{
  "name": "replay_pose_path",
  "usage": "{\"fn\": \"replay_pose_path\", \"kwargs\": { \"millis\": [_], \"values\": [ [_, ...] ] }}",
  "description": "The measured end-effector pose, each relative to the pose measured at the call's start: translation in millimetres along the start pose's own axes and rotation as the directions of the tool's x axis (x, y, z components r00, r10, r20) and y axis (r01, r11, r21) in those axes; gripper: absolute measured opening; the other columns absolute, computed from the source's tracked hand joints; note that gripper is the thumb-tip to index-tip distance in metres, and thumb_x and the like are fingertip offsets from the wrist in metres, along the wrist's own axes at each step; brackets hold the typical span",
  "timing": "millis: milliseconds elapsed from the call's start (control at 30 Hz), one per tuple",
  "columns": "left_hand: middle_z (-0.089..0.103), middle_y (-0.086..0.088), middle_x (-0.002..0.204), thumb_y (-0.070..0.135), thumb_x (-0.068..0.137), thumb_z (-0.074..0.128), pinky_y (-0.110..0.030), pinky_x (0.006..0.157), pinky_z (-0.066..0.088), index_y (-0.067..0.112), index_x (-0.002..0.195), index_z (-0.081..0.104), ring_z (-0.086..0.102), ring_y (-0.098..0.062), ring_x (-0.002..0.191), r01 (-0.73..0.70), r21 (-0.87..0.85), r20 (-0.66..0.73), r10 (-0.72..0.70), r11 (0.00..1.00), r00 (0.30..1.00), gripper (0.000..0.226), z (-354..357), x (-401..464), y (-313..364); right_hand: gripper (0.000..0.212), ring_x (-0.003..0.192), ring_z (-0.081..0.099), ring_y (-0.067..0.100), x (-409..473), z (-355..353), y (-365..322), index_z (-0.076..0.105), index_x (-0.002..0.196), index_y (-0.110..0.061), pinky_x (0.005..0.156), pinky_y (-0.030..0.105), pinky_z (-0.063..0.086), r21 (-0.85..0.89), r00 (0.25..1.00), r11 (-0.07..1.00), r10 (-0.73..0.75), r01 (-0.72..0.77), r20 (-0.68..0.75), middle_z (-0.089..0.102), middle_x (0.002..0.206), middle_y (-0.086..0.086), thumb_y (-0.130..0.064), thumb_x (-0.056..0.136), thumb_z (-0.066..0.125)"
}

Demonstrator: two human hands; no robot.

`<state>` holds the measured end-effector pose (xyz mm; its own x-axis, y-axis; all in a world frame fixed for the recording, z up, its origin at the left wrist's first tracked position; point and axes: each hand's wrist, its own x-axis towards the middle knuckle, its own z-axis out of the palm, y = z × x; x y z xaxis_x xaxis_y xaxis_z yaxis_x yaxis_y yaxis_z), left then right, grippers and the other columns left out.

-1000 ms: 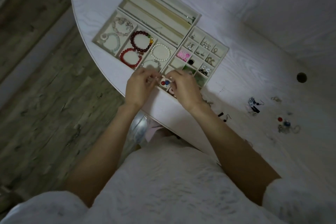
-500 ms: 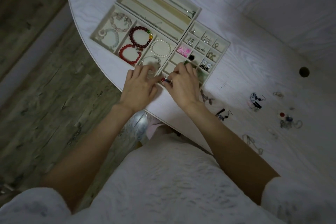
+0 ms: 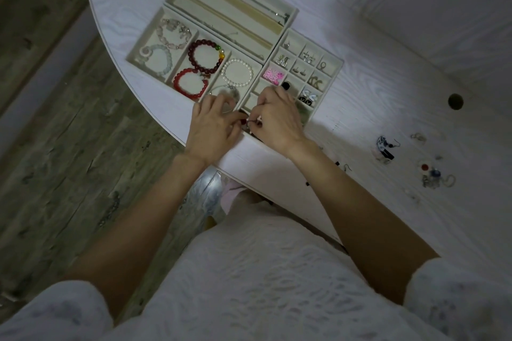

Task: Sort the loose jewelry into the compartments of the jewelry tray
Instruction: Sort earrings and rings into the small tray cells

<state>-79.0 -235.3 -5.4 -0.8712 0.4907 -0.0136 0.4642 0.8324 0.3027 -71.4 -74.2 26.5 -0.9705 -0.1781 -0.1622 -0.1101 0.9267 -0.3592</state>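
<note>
A beige jewelry tray (image 3: 288,15) lies on the white table, with bracelets in its left compartments and earrings in the small right ones. My left hand (image 3: 213,127) and my right hand (image 3: 279,119) meet over the tray's near corner. Their fingertips pinch a small earring with a red bead (image 3: 245,121) between them; most of it is hidden. Dark red (image 3: 205,57), bright red (image 3: 190,83) and pearl (image 3: 237,72) bracelets sit in the tray. A pink piece (image 3: 273,76) fills one small cell.
Loose jewelry lies on the table to the right: a blue-and-white earring pair (image 3: 383,147), a cluster with red and blue beads (image 3: 433,174), small dark pieces (image 3: 342,167) by my right forearm. A round hole (image 3: 455,101) marks the tabletop. The table edge runs under my wrists.
Both hands have drawn slightly back toward the tray's near corner and closed together on the small earring. The view has shifted a little.
</note>
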Motion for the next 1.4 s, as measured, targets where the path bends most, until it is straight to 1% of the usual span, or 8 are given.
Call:
{"fn": "replay_pose_path", "kwargs": {
  "millis": [167,433,600,733,867,1033,1133,1400],
  "values": [
    [0.055,-0.007,0.116,0.036,0.088,0.042,-0.036,0.079,0.023,0.026,0.101,0.073,0.035,-0.024,0.104,-0.039,-0.031,-0.005,0.038,0.999,0.999,0.035,-1.2,-0.4,-3.9,0.021,0.115,0.041,0.026,2.7,1.7,-6.4,0.066,0.104,-0.011,0.099,0.034,0.034,-0.114,0.997,0.992,0.046,-0.053,-0.064,0.053,0.116,0.008,-0.018,0.083,0.065],
    [0.052,-0.007,0.123,0.038,0.090,0.038,-0.035,0.083,0.023,0.025,0.107,0.070,0.034,-0.024,0.113,0.010,-0.067,0.016,-0.009,0.998,1.000,0.038,-2.0,-2.9,-2.2,0.037,0.119,0.042,0.024,12.0,1.6,-2.7,0.055,0.110,-0.017,0.099,0.035,0.040,0.250,0.898,0.863,0.424,-0.439,0.116,0.046,0.127,0.009,-0.009,0.077,0.071],
    [0.052,-0.008,0.122,0.040,0.090,0.041,-0.036,0.083,0.027,0.021,0.108,0.069,0.038,-0.026,0.113,0.052,-0.089,-0.008,-0.053,0.995,0.999,0.039,-6.5,-10.9,10.8,0.031,0.119,0.042,0.023,-3.4,-4.6,-4.8,0.057,0.112,-0.016,0.100,0.034,0.039,0.310,0.947,0.896,0.314,-0.317,0.060,0.046,0.126,0.008,-0.007,0.083,0.062],
    [0.056,-0.011,0.117,0.036,0.086,0.057,-0.035,0.079,0.030,0.016,0.108,0.067,0.041,-0.028,0.108,0.118,-0.058,-0.122,-0.124,0.991,0.985,0.032,-4.1,-20.7,28.6,0.020,0.101,0.054,0.020,-53.1,-21.3,29.9,0.061,0.107,-0.012,0.082,0.034,0.049,0.344,0.962,0.924,0.230,-0.169,-0.145,0.057,0.111,0.005,-0.009,0.088,0.058],
    [0.065,-0.005,0.106,0.038,0.089,0.055,-0.034,0.073,0.034,0.018,0.103,0.070,0.053,-0.028,0.095,0.113,-0.120,-0.122,-0.128,0.986,0.984,0.028,2.3,-26.2,44.3,0.017,0.083,0.058,0.022,-119.0,-30.4,102.7,0.065,0.101,-0.010,0.071,0.033,0.048,0.265,0.859,0.909,0.398,-0.322,-0.320,0.066,0.094,0.007,-0.007,0.086,0.057],
    [0.068,0.002,0.095,0.036,0.087,0.059,-0.033,0.072,0.039,0.023,0.099,0.073,0.055,-0.025,0.088,0.074,-0.148,-0.025,-0.078,0.986,0.997,0.023,9.7,-23.6,51.2,0.022,0.086,0.057,0.036,-169.6,-23.7,177.1,0.063,0.103,-0.004,0.074,0.040,0.046,0.153,0.748,0.798,0.601,-0.583,-0.282,0.061,0.097,0.022,-0.006,0.082,0.059],
    [0.070,0.000,0.092,0.033,0.084,0.066,-0.034,0.073,0.042,0.020,0.094,0.074,0.056,-0.026,0.086,0.037,-0.146,-0.041,-0.044,0.989,0.998,0.019,7.8,-19.6,57.1,0.024,0.088,0.057,0.034,-181.6,-16.5,188.4,0.060,0.106,-0.005,0.076,0.039,0.045,0.254,0.693,0.728,0.684,-0.636,-0.226,0.059,0.102,0.020,-0.008,0.082,0.059],
    [0.071,-0.004,0.083,0.026,0.080,0.070,-0.031,0.067,0.042,0.018,0.087,0.075,0.055,-0.027,0.073,0.032,-0.124,-0.049,-0.038,0.992,0.998,0.012,13.2,-14.0,84.5,0.011,0.082,0.056,0.025,-173.3,1.9,166.0,0.067,0.094,-0.006,0.071,0.028,0.040,0.426,0.781,0.762,0.599,-0.487,-0.178,0.061,0.092,0.012,-0.008,0.084,0.063]
  ]
}}
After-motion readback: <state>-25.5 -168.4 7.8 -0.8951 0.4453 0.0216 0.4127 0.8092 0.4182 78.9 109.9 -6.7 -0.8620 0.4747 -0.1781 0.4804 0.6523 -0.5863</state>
